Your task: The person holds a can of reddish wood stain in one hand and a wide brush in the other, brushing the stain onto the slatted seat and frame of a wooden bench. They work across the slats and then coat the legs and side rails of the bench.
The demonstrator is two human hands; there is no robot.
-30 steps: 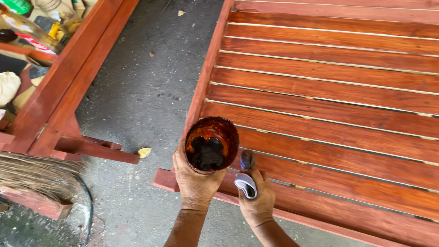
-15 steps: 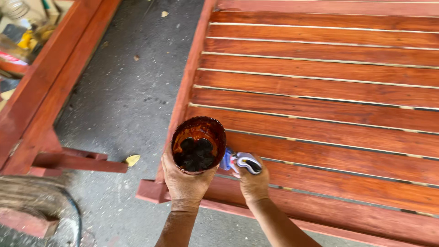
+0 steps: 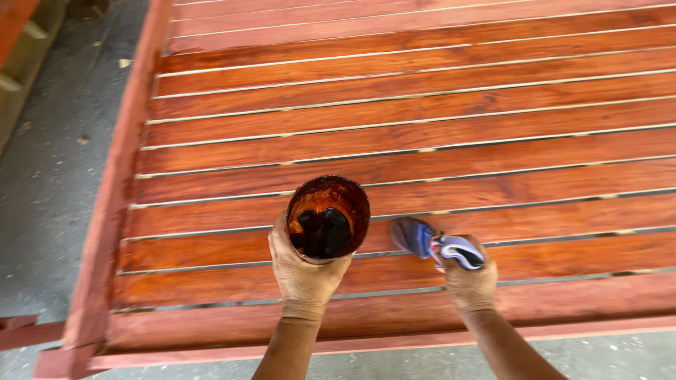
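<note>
My left hand point(image 3: 304, 273) grips a round cup point(image 3: 328, 217) stained reddish-brown inside, with a pool of dark liquid at its bottom. It is held upright above the near slats of a red-brown slatted wooden frame point(image 3: 422, 141). My right hand point(image 3: 470, 281) is closed on a bunched cloth point(image 3: 436, 245), blue-grey and white with dark stain on it. The cloth's end rests on or just above a slat to the right of the cup. The slats look glossy and wet with stain.
Grey concrete floor point(image 3: 49, 176) runs along the left of the frame and under its near rail point(image 3: 394, 341). Part of another wooden piece point(image 3: 21, 77) shows at the top left. A small leaf lies on the floor near the frame's left rail.
The view has shifted right over the slats. My right hand has moved away from the cup to the right, carrying the cloth down toward a slat. The cup stays in my left hand.
</note>
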